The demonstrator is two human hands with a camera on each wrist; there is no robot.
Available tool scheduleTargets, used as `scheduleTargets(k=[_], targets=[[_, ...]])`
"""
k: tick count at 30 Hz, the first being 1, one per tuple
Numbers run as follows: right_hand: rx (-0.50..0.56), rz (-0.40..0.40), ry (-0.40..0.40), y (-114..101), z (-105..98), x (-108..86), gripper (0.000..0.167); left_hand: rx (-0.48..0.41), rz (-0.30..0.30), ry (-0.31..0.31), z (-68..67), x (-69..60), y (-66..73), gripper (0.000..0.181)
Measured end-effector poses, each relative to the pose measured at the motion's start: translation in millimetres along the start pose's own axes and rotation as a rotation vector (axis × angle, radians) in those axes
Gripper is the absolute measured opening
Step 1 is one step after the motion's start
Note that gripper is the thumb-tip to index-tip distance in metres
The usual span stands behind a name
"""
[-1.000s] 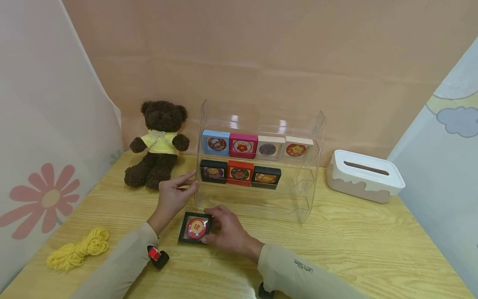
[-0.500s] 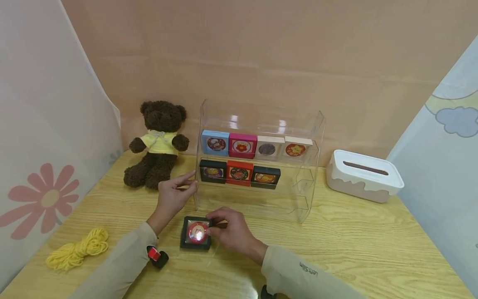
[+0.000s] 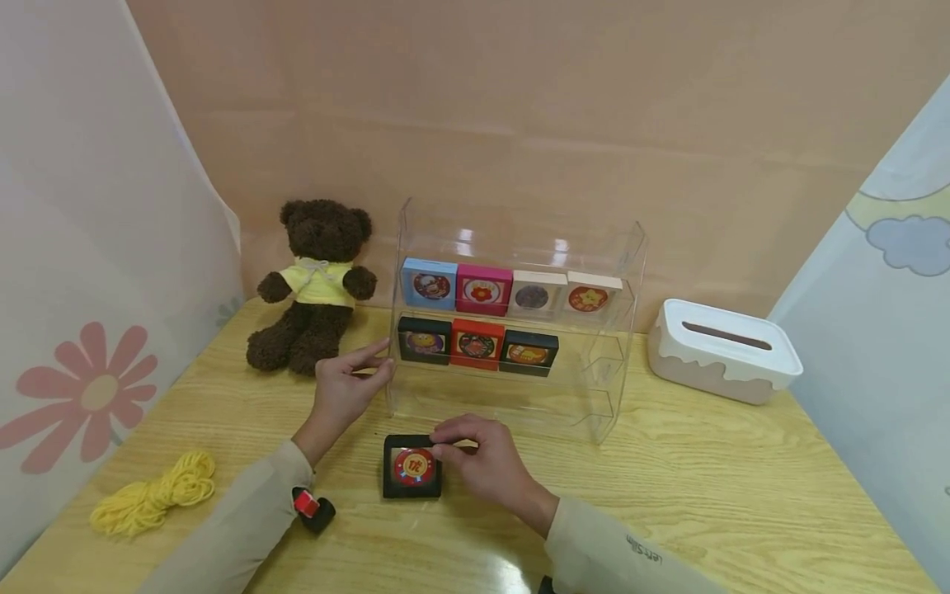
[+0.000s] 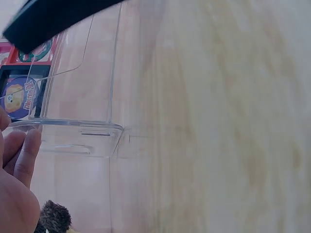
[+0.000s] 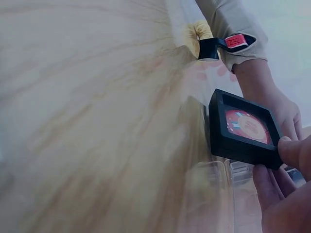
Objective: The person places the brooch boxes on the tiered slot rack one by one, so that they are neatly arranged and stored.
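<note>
Between thumb and fingers my right hand (image 3: 486,462) pinches a small black display case (image 3: 411,488) by its right edge. A red round badge (image 3: 414,467) with a gold centre shows through the case window. In the right wrist view the case (image 5: 216,133) is tilted and held off the table. My left hand (image 3: 347,394) grips the left side panel of a clear display rack (image 3: 512,404). The left wrist view shows the left hand's fingers (image 4: 30,154) at that panel's edge. The rack's middle tiers hold several badge cases, among them a blue case (image 3: 429,285) and a red case (image 3: 477,345).
A brown teddy bear (image 3: 323,247) in a yellow shirt sits left of the rack. Yellow rope (image 3: 156,495) lies at the front left of the wooden table (image 3: 705,495). A white-topped tissue box (image 3: 726,359) stands to the right.
My right hand has moved the black case slightly right and toward the front, changing its tilt. The left hand has stayed on the rack's side.
</note>
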State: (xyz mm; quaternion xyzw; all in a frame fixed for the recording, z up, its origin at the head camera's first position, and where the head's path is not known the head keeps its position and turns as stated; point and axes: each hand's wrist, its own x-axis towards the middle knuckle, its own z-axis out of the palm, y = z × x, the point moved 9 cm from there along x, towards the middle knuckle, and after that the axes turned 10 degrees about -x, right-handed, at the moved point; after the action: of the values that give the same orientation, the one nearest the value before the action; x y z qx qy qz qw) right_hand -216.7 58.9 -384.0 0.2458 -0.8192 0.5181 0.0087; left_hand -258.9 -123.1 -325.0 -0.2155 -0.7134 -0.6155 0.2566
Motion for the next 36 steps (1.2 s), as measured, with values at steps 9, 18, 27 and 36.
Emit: scheduleTargets(k=[9, 18, 27, 36], targets=[[0.023, 0.009, -0.004, 2, -24, -9.6, 0.011, -0.027, -0.046, -0.010, -0.3, 0.4, -3.9, 0.026], [0.060, 0.008, 0.068, 8, -68, -22.6, 0.013, -0.038, -0.052, -0.013, 0.5, 0.2, -2.8, 0.027], [0.002, 0.028, 0.161, 21, -111, -33.3, 0.014, -0.027, -0.044, -0.010, 0.0, 0.6, -2.2, 0.026], [-0.050, 0.020, 0.279, 12, -153, -39.4, 0.011, -0.025, -0.021, -0.007, -0.1, -0.4, -2.2, 0.025]])
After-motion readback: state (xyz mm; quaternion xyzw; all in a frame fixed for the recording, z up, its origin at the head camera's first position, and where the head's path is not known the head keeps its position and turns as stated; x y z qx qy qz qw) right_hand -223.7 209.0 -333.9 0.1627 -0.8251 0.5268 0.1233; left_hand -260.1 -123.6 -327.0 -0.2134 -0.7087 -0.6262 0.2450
